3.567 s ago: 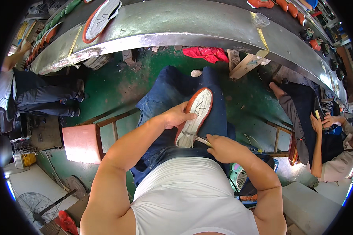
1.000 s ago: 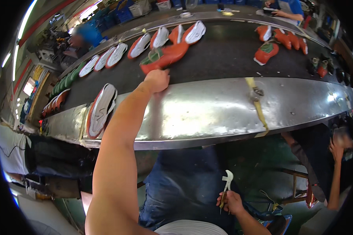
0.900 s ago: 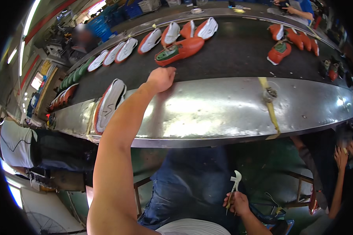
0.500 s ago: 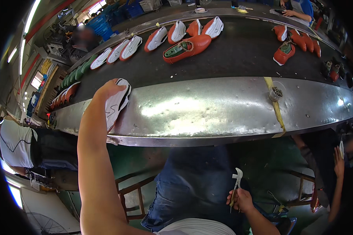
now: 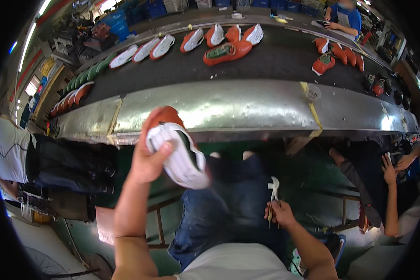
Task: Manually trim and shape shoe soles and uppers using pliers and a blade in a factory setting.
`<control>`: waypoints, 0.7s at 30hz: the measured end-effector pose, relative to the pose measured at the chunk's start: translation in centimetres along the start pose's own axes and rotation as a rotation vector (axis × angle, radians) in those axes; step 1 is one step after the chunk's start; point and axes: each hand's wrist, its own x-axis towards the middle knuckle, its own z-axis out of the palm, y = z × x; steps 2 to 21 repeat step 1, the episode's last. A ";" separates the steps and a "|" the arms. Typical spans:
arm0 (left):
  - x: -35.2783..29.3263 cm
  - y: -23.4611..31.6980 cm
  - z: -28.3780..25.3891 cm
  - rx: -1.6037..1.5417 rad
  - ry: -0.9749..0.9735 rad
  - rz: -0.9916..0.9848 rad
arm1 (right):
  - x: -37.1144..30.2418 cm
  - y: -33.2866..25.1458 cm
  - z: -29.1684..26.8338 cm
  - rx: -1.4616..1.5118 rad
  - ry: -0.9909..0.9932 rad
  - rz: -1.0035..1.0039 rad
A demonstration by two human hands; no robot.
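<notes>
My left hand [image 5: 149, 161] grips a red shoe [image 5: 181, 156] with a whitish underside, its thumb across the pale face and its fingers hidden behind. The shoe is tilted in the air over my lap, in front of the bench edge, and slightly blurred. A dark green area, perhaps the last, shows along one side. Lower right, my right hand [image 5: 283, 213] is closed around the handles of lasting pincers [image 5: 274, 186]. Their pale metal head points up, away from the shoe.
A shiny metal bench edge [image 5: 247, 105] runs across in front of me, with a clear cup [image 5: 314, 92] by a yellow strip. Beyond it, several red, white and green shoes line a dark belt [image 5: 168, 72]. A large red shoe [image 5: 228, 52] lies among them. People work at both sides.
My left hand has lifted the shoe off the metal bench edge and brought it nearer, over my lap. The pincers stay in my right hand, slightly shifted. My view has moved too.
</notes>
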 end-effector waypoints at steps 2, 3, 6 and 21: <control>-2.9 -1.9 0.1 -0.067 0.036 -0.033 | -0.6 -0.6 0.8 -0.126 -0.032 -0.038; -2.9 -1.9 0.1 -0.067 0.036 -0.033 | -0.6 -0.6 0.8 -0.126 -0.032 -0.038; -2.9 -1.9 0.1 -0.067 0.036 -0.033 | -0.6 -0.6 0.8 -0.126 -0.032 -0.038; -2.9 -1.9 0.1 -0.067 0.036 -0.033 | -0.6 -0.6 0.8 -0.126 -0.032 -0.038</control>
